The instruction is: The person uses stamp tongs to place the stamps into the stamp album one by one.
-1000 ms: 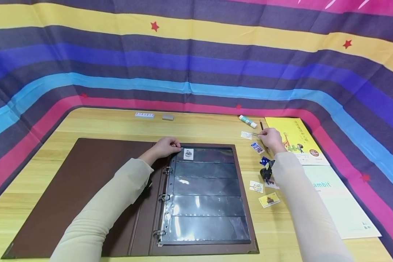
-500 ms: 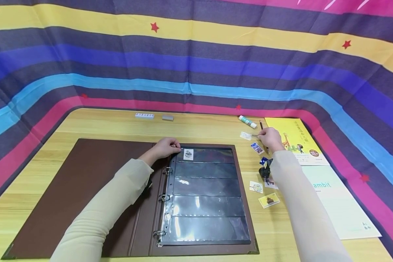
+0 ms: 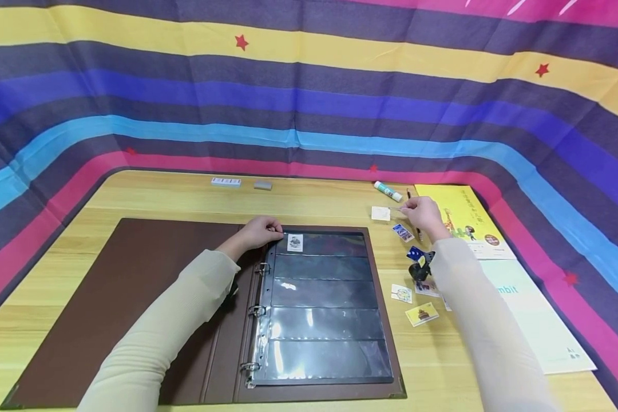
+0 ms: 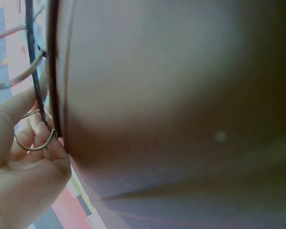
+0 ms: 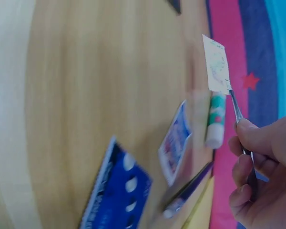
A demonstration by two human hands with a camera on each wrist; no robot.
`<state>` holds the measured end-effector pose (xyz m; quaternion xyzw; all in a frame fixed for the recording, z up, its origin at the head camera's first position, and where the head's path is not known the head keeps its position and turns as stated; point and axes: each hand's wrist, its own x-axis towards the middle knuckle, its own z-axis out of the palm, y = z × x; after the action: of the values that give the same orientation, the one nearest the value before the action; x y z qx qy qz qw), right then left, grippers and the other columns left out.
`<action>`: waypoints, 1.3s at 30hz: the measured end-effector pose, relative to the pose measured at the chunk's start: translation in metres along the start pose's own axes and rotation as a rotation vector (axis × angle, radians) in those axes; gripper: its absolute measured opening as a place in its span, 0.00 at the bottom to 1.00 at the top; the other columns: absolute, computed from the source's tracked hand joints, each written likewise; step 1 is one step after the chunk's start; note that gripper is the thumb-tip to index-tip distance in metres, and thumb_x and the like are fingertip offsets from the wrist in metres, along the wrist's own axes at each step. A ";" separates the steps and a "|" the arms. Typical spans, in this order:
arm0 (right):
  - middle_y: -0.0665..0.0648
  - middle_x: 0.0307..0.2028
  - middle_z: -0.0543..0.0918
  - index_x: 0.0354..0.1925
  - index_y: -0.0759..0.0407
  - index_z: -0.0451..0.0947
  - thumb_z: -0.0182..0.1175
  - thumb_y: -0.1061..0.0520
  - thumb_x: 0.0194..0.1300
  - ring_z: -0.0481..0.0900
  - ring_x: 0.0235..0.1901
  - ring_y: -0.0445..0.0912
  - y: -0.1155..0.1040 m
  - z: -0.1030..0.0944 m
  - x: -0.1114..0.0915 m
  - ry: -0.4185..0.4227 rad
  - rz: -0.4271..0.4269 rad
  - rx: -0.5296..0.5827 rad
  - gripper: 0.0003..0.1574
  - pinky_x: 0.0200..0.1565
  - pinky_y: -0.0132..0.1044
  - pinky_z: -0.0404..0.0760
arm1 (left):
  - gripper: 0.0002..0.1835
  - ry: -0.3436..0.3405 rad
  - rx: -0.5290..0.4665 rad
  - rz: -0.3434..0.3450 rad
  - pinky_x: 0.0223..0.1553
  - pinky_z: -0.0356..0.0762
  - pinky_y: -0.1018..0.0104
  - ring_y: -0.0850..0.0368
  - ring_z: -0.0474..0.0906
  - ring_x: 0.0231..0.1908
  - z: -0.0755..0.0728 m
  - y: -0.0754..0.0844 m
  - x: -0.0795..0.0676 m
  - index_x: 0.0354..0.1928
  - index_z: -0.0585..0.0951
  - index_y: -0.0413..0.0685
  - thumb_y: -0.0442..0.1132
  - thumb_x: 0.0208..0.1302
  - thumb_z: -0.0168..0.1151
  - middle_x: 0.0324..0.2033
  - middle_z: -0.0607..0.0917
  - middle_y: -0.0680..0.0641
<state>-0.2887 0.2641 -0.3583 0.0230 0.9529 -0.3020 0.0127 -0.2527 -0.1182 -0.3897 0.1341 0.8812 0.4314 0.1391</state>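
My right hand (image 3: 424, 217) grips a pair of tweezers (image 5: 238, 112). Their tips hold a pale stamp (image 5: 216, 66) by one corner, lifted above the table in the right wrist view. At the top inner corner of an open brown ring binder (image 3: 159, 274), my left hand (image 3: 260, 232) pinches the edge of a black stamp album page (image 3: 324, 294) with clear pockets. In the left wrist view, a metal ring (image 4: 35, 149) crosses in front of those fingers. One stamp with a dark figure (image 3: 295, 242) sits in the top pocket at the left.
Right of the binder lie several stamps, including a blue one (image 3: 403, 232) and a yellow one (image 3: 422, 314). A glue stick (image 3: 388, 191), a pencil (image 3: 409, 194), a yellow booklet (image 3: 463, 220) and a white booklet (image 3: 535, 320) are nearby. Two small blocks, one being an eraser-like grey piece (image 3: 262, 185), lie behind.
The right hand has risen slightly with the tweezers, and the pale stamp has come up and a little left with them. My left hand stays at the page corner.
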 end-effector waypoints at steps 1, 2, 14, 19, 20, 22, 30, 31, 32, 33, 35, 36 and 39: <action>0.62 0.35 0.73 0.37 0.65 0.72 0.48 0.57 0.59 0.68 0.31 0.50 -0.003 0.000 -0.001 0.003 -0.012 0.009 0.13 0.30 0.40 0.68 | 0.07 0.000 0.004 -0.001 0.25 0.65 0.64 0.54 0.65 0.24 0.000 0.000 0.000 0.28 0.72 0.43 0.40 0.53 0.55 0.26 0.71 0.46; 0.62 0.35 0.73 0.37 0.65 0.72 0.48 0.57 0.58 0.67 0.31 0.50 -0.007 -0.001 -0.002 0.009 -0.017 0.022 0.13 0.29 0.39 0.67 | 0.07 0.004 0.003 -0.005 0.25 0.65 0.64 0.54 0.65 0.24 0.000 0.000 0.000 0.29 0.72 0.43 0.40 0.53 0.55 0.26 0.71 0.46; 0.59 0.31 0.75 0.30 0.63 0.75 0.53 0.58 0.55 0.66 0.22 0.46 -0.053 0.021 -0.015 0.014 -0.189 0.015 0.08 0.23 0.36 0.65 | 0.04 0.011 0.012 -0.014 0.26 0.65 0.66 0.55 0.65 0.24 0.001 0.001 -0.001 0.29 0.72 0.42 0.36 0.54 0.54 0.25 0.70 0.47; 0.56 0.28 0.75 0.29 0.62 0.75 0.54 0.58 0.54 0.65 0.20 0.44 -0.071 0.039 -0.019 -0.042 -0.226 0.023 0.07 0.22 0.34 0.65 | 0.04 0.019 0.013 0.008 0.27 0.65 0.65 0.55 0.66 0.24 0.000 0.001 -0.002 0.29 0.72 0.44 0.37 0.54 0.54 0.25 0.70 0.47; 0.56 0.28 0.75 0.29 0.62 0.76 0.54 0.59 0.54 0.65 0.20 0.43 -0.074 0.042 -0.019 -0.046 -0.233 0.027 0.07 0.22 0.33 0.65 | 0.04 0.020 0.015 0.013 0.27 0.65 0.65 0.55 0.66 0.24 0.000 0.002 -0.002 0.29 0.72 0.44 0.37 0.54 0.54 0.25 0.70 0.47; 0.55 0.28 0.75 0.28 0.61 0.76 0.54 0.58 0.54 0.65 0.20 0.44 -0.080 0.048 -0.019 -0.047 -0.241 0.025 0.07 0.22 0.34 0.65 | 0.04 0.023 0.018 0.013 0.27 0.65 0.65 0.55 0.65 0.24 0.000 0.002 -0.002 0.29 0.72 0.44 0.37 0.54 0.54 0.24 0.70 0.47; 0.53 0.25 0.76 0.25 0.59 0.76 0.56 0.59 0.52 0.67 0.23 0.45 -0.099 0.070 -0.017 -0.012 -0.302 -0.026 0.05 0.28 0.35 0.64 | 0.04 0.019 0.019 -0.003 0.26 0.64 0.65 0.55 0.65 0.24 0.001 0.002 0.000 0.30 0.72 0.44 0.37 0.54 0.53 0.25 0.70 0.47; 0.52 0.25 0.76 0.25 0.59 0.76 0.56 0.59 0.51 0.67 0.23 0.45 -0.101 0.072 -0.017 -0.009 -0.306 -0.030 0.05 0.28 0.35 0.64 | 0.04 0.019 0.018 0.000 0.26 0.64 0.65 0.55 0.65 0.24 0.001 0.002 0.000 0.30 0.72 0.43 0.37 0.54 0.53 0.25 0.69 0.47; 0.52 0.25 0.76 0.24 0.58 0.76 0.56 0.59 0.51 0.68 0.24 0.45 -0.102 0.074 -0.017 -0.005 -0.311 -0.034 0.04 0.28 0.36 0.65 | 0.04 0.019 0.016 0.001 0.26 0.64 0.66 0.55 0.65 0.24 0.000 0.002 0.000 0.30 0.72 0.43 0.36 0.54 0.53 0.25 0.69 0.47; 0.51 0.24 0.76 0.24 0.58 0.76 0.56 0.59 0.51 0.68 0.24 0.45 -0.104 0.076 -0.017 0.001 -0.318 -0.041 0.04 0.29 0.36 0.65 | 0.04 0.020 0.013 0.004 0.26 0.64 0.66 0.55 0.65 0.24 0.000 0.003 0.000 0.30 0.72 0.43 0.36 0.54 0.53 0.25 0.69 0.47; 0.51 0.23 0.76 0.23 0.57 0.76 0.56 0.59 0.50 0.69 0.24 0.45 -0.105 0.079 -0.017 0.006 -0.336 -0.057 0.04 0.29 0.37 0.65 | 0.04 0.022 0.007 0.009 0.26 0.64 0.66 0.55 0.64 0.24 0.000 0.003 0.000 0.30 0.72 0.43 0.36 0.54 0.54 0.25 0.69 0.48; 0.50 0.22 0.76 0.23 0.57 0.76 0.56 0.59 0.50 0.69 0.25 0.44 -0.106 0.080 -0.017 0.005 -0.342 -0.064 0.04 0.30 0.36 0.65 | 0.04 0.021 0.005 0.013 0.26 0.64 0.66 0.55 0.64 0.24 0.000 0.003 -0.001 0.30 0.72 0.42 0.35 0.54 0.53 0.25 0.69 0.48; 0.49 0.22 0.76 0.22 0.56 0.76 0.56 0.59 0.50 0.70 0.25 0.44 -0.106 0.083 -0.020 -0.008 -0.355 -0.077 0.04 0.31 0.37 0.65 | 0.03 0.024 0.002 0.013 0.25 0.64 0.66 0.55 0.64 0.24 0.000 0.003 0.000 0.29 0.72 0.43 0.36 0.54 0.54 0.24 0.69 0.48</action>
<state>-0.2738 0.1291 -0.3646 -0.1474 0.9528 -0.2630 -0.0361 -0.2520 -0.1163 -0.3871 0.1348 0.8822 0.4332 0.1257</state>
